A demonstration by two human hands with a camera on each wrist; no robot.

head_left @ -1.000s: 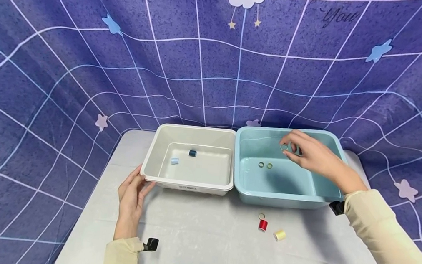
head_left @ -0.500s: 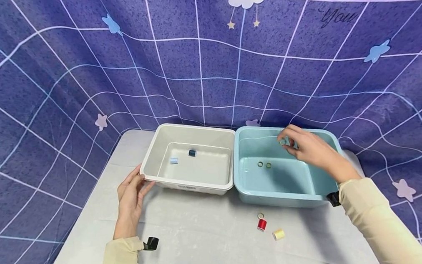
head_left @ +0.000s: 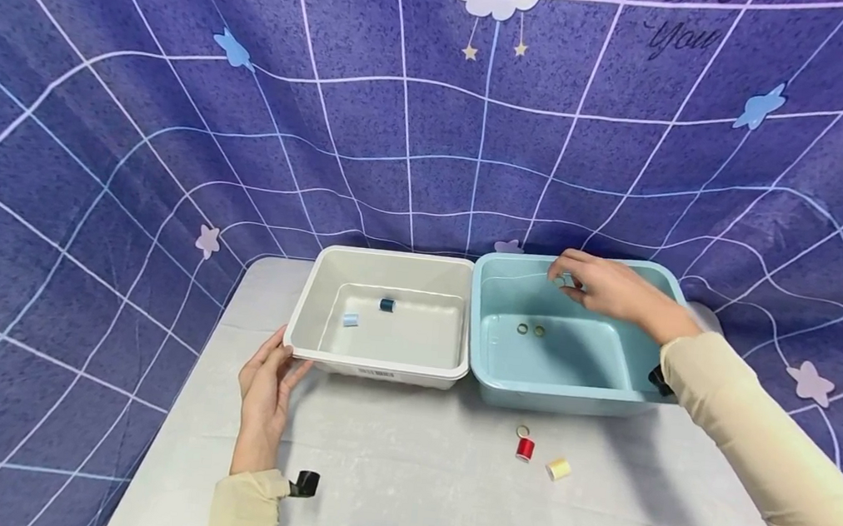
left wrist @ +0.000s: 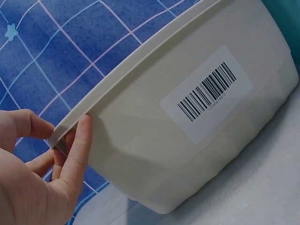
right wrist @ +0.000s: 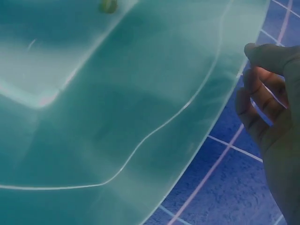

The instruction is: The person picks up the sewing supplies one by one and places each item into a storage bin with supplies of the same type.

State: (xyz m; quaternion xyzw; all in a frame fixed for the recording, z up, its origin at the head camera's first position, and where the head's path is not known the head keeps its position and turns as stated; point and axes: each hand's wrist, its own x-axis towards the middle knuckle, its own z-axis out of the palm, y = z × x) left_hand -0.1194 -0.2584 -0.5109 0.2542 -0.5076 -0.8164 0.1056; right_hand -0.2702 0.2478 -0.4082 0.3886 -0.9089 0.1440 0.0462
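At the near left corner of the white plastic bin (head_left: pixel 375 367), my left hand (head_left: pixel 264 395) grips the rim between thumb and fingers; the left wrist view shows this pinch too. My right hand (head_left: pixel 600 287) is raised over the light blue bin (head_left: pixel 553 389), and its thumb and fingertips pinch a small ring (head_left: pixel 559 281). In the right wrist view, the curled fingers (right wrist: pixel 253 84) hide that ring. Two more rings, a left ring (head_left: pixel 523 329) and a right ring (head_left: pixel 539 331), lie on the blue bin's floor. The white bin holds a light blue thread spool (head_left: pixel 350 319) and a dark blue thread spool (head_left: pixel 387 304).
On the table (head_left: pixel 388 469) before the blue bin lie a red thread spool (head_left: pixel 525 449), a ring (head_left: pixel 523 431) close behind it, and a yellow thread spool (head_left: pixel 557 469). Both bins stand side by side against a purple-blue patterned cloth (head_left: pixel 433 130). A barcode label (left wrist: pixel 206 93) marks the white bin's front.
My right hand has shifted slightly left and back over the blue bin, still pinching the ring. My left hand keeps its grip on the white bin.
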